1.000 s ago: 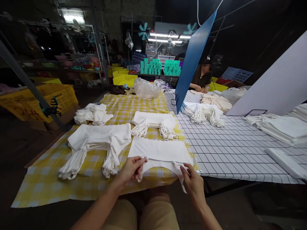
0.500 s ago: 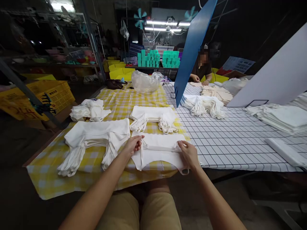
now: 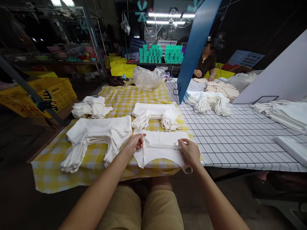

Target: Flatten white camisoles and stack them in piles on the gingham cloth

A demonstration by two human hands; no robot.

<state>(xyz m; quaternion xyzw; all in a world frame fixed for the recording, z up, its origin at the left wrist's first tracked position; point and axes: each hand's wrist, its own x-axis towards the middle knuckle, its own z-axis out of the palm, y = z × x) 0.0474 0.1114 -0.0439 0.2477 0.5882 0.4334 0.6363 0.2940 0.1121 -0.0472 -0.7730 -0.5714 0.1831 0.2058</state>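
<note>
A white strappy garment [image 3: 160,155], like a camisole or bra top, lies flat in front of me with part of it folded over into a band. My left hand [image 3: 135,143] is closed at its left side, thumb and forefinger pinching the cloth by a strap. At the right side my right hand [image 3: 191,150] pinches a small bunched bit of strap, and a strap loop hangs below that hand at the table edge. Just beyond lies a neat pile of similar white garments [image 3: 154,110]. To the left is a larger pile of white garments [image 3: 100,124], straps hanging toward me.
A crumpled white heap [image 3: 92,107] lies on the yellow checked cloth [image 3: 110,95]. A blue panel [image 3: 198,48] stands upright on the white gridded cloth [image 3: 216,137]. A co-worker [image 3: 207,65] sits behind it. More white stacks [image 3: 285,113] lie right; a yellow crate [image 3: 57,92] stands left.
The view has tilted and shifted slightly. Both hands stay at the same places on the garment, with the right-hand strap bit a little more bunched in the fingers.
</note>
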